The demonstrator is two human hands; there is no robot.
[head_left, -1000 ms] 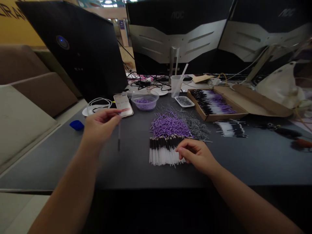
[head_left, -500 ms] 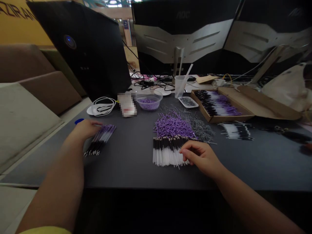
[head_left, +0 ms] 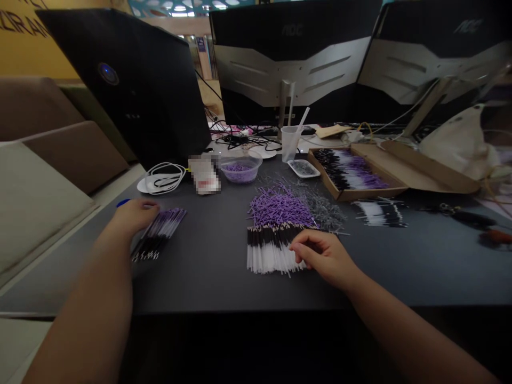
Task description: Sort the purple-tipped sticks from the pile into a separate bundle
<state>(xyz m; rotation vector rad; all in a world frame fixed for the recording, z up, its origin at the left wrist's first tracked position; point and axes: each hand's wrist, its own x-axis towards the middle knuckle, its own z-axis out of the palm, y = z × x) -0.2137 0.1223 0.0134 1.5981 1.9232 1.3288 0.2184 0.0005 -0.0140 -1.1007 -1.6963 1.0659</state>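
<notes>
My right hand [head_left: 326,256], lower centre, rests with curled fingers on the row of black-and-white sticks [head_left: 270,249]; whether it pinches one I cannot tell. My left hand [head_left: 134,216], centre left, lies loosely on a bundle of purple-tipped sticks [head_left: 158,234]. Just above the row sits the loose purple pile [head_left: 280,205]; farther up right, a cardboard box [head_left: 360,170].

Open dark desk surface [head_left: 208,250] lies between the purple-tipped bundle [head_left: 158,234] at left and the row of black-and-white sticks [head_left: 270,248] at centre; a hand passes there freely. Near edge bare along the front. Behind the row: purple pile [head_left: 280,205] and grey pile [head_left: 324,208], touching. Right strip past loose sticks [head_left: 380,212] open. Rear blocked by bowl [head_left: 239,169], cup [head_left: 289,143], cardboard tray [head_left: 352,173], laptop [head_left: 132,85], 2 monitors [head_left: 296,58].
</notes>
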